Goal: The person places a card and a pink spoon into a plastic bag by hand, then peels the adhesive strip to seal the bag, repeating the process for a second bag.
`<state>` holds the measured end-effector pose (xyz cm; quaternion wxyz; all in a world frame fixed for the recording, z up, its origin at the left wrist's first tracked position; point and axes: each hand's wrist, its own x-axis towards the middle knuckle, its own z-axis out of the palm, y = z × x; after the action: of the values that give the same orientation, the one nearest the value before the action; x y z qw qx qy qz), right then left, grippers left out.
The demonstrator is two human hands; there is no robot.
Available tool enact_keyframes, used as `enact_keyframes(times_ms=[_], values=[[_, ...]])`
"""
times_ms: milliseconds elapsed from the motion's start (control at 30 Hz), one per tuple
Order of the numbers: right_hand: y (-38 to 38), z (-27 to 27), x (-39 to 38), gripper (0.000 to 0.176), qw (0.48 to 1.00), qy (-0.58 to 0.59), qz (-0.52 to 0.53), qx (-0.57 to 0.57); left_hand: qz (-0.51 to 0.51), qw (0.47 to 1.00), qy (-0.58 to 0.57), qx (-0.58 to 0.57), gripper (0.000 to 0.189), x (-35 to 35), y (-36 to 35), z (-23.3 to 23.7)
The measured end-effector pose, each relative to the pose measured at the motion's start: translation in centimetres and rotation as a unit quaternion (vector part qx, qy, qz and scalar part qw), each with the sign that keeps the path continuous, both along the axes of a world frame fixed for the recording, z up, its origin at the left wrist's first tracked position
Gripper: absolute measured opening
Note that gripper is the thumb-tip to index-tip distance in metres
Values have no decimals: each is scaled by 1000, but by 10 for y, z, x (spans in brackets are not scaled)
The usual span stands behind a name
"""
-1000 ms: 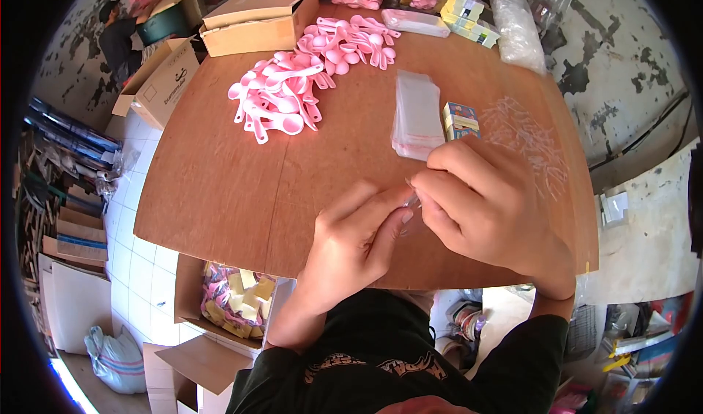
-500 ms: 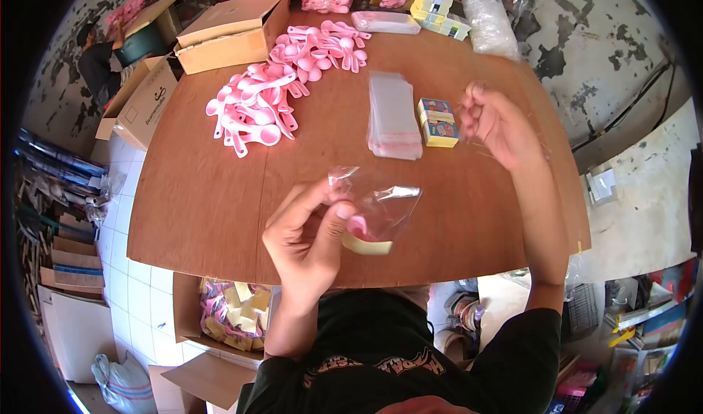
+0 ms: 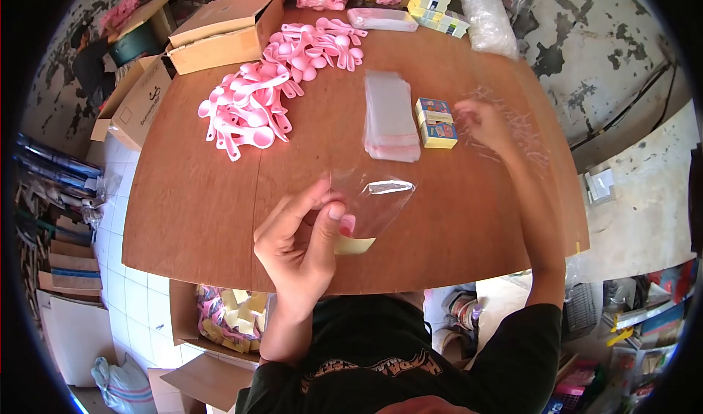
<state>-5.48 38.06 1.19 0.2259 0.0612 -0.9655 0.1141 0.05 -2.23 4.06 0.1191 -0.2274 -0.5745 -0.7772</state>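
Observation:
My left hand pinches a clear plastic bag above the near part of the table. Inside the bag, a pink piece and a pale yellow card show beside my thumb; my fingers hide the rest of the contents. My right hand, blurred, is over the right side of the table, its fingers just right of a banded stack of printed cards. Thin clear strips lie scattered around it. To the left of the cards lies a stack of flat clear bags.
Pink spoons lie heaped at the left of the wooden table, beside a cardboard box. A box of packed items stands below the near edge. At the back are yellow card bundles and a plastic roll. Another person is far left.
My right hand has moved slightly down and left, closer to the card stack, uncovering more of the strips. The left hand with the bag has shifted slightly left.

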Motion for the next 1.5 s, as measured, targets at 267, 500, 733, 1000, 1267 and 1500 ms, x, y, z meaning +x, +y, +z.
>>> enact_keyframes(times_ms=[267, 500, 733, 1000, 1267, 1500], values=[[-104, 72, 48, 24, 971, 56, 70, -223, -11, 999, -33, 25, 24, -4, 11, -2], [-206, 70, 79, 34, 891, -139, 264, -341, -61, 993, -50, 89, 25, -6, 12, -11], [-229, 72, 78, 11, 882, -68, 259, -388, -165, 983, -61, 56, 27, -9, -4, -6], [-229, 65, 81, 15, 829, -89, 219, -506, -99, 991, -82, 23, 16, -9, -2, -2], [-217, 66, 80, 11, 809, -152, 215, -525, -140, 985, -90, 44, 14, -12, -13, -4], [-212, 64, 73, 15, 793, -115, 347, -487, -173, 982, -39, 71, 17, -14, -19, -6]])
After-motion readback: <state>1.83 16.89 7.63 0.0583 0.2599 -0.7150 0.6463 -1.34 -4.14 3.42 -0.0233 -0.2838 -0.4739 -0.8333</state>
